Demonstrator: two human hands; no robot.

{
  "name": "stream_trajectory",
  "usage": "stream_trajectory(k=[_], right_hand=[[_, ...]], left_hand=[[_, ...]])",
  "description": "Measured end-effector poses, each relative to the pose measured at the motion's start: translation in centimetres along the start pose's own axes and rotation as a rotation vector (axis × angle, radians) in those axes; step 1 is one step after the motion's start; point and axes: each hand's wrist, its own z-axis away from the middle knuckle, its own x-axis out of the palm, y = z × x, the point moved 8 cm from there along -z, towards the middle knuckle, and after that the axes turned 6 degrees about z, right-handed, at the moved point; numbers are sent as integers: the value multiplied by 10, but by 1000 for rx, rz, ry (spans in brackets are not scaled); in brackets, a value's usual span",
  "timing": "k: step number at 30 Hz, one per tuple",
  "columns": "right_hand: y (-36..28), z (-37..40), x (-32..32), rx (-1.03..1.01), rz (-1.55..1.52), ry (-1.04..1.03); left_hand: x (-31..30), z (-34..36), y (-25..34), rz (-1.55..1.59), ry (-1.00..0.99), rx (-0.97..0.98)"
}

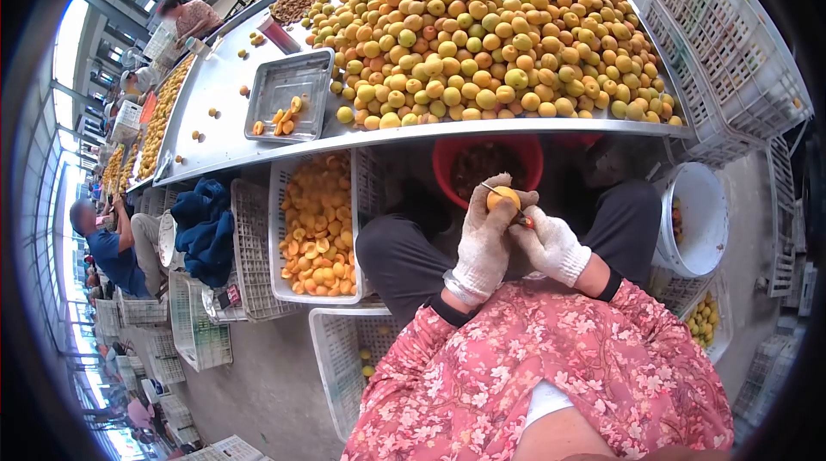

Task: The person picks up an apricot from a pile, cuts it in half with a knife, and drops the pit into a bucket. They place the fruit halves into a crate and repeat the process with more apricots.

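My left hand, in a soiled white knit glove, is closed around a yellow-orange apricot. Right beside it my right hand, gloved too, grips a small knife by its red handle. A thin piece of the blade seems to show by the fruit; my fingers hide the rest. Both hands are above my lap, in front of a red basin with dark brown contents. To the left, a white crate holds many halved apricots.
Whole apricots are heaped on the metal table ahead. A metal tray there holds some cut pieces. At right stand a white bucket and stacked crates. A dark blue cloth and a seated person are at left.
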Motion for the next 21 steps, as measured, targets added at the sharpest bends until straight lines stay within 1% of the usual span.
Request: stream_trajectory(k=[2, 6, 8, 9, 11, 12, 13, 15, 17, 18, 20, 21], right_hand=[[0, 2, 0, 8, -53, 9], [5, 9, 5, -23, -99, 13], [15, 15, 18, 104, -392, -100], [17, 18, 21, 110, -389, -98], [32, 30, 40, 316, -810, -154], [34, 32, 43, 318, -807, -148], [37, 34, 50, 377, -917, -166], [36, 36, 51, 436, -1026, -180], [14, 26, 20, 122, -487, -80], [8, 25, 12, 121, -489, -84], [-5, 25, -11, -2, 79, -29], [-6, 26, -19, -36, 31, 54]], left_hand=[[4, 0, 1, -8, 13, 14], [-8, 3, -10, 11, 91, -46], [-15, 2, -15, 1, 104, -73], [-15, 3, -15, 5, 103, -78], [-8, 6, -14, -6, 50, -109], [-7, 6, -13, -4, 46, -113], [-5, 6, -13, 16, 19, -122], [-2, 7, -13, 37, -10, -132], [1, 8, -12, 49, -63, -140], [-1, 9, -11, 48, -59, -138], [-6, 7, -14, 134, -76, -188], [-8, 7, -14, 135, -73, -188]])
